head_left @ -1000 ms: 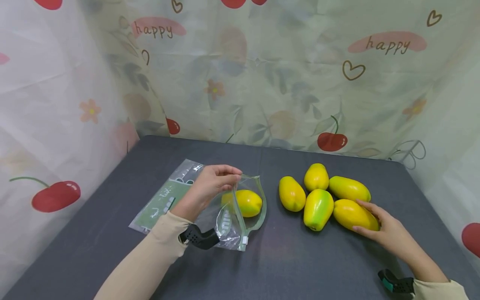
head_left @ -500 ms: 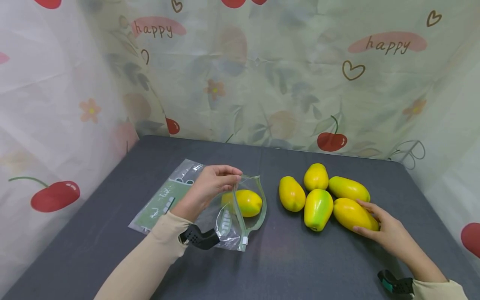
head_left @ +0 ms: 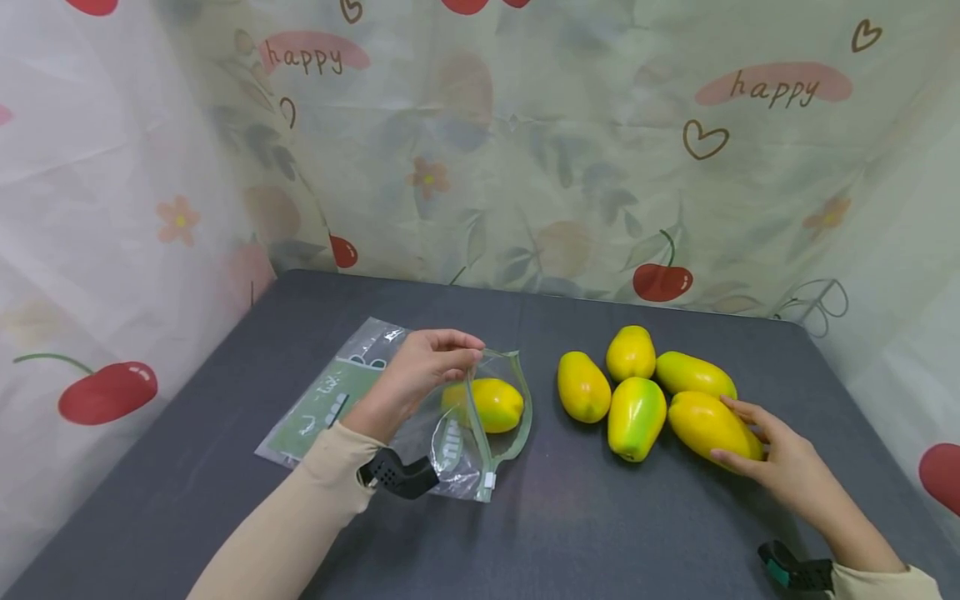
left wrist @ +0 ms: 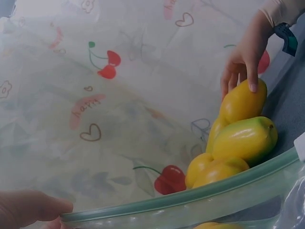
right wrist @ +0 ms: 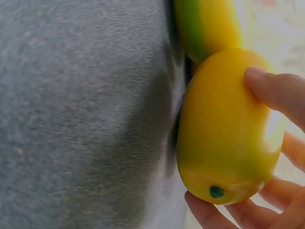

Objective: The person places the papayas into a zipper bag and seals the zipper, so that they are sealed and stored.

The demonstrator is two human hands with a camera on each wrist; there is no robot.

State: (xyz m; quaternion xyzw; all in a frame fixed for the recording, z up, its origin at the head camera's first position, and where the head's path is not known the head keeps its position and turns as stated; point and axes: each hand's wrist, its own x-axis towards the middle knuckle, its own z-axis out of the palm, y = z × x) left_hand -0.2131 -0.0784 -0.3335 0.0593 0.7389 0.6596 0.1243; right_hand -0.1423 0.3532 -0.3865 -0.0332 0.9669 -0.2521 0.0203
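My left hand (head_left: 431,367) pinches the upper rim of a clear zip bag (head_left: 487,467) with green print, and its mouth gapes to the right. Inside the bag lies one yellow papaya (head_left: 498,406). On the right, my right hand (head_left: 783,454) grips another papaya (head_left: 712,427), thumb on the near side and fingers on the far side. The right wrist view shows the green stem nub at the end of this held papaya (right wrist: 226,133). In the left wrist view the bag's green rim (left wrist: 190,198) runs from the left thumb across the bottom.
Several more papayas sit close together left of the held one, among them a green-streaked papaya (head_left: 637,419) and a papaya at the left (head_left: 583,387). A dark grey cloth covers the table (head_left: 570,533). Printed curtains (head_left: 525,167) stand behind and at both sides.
The held papaya has shifted slightly right and its far end has risen a little, with the right hand moving along. The left hand and the bag have stayed in place.
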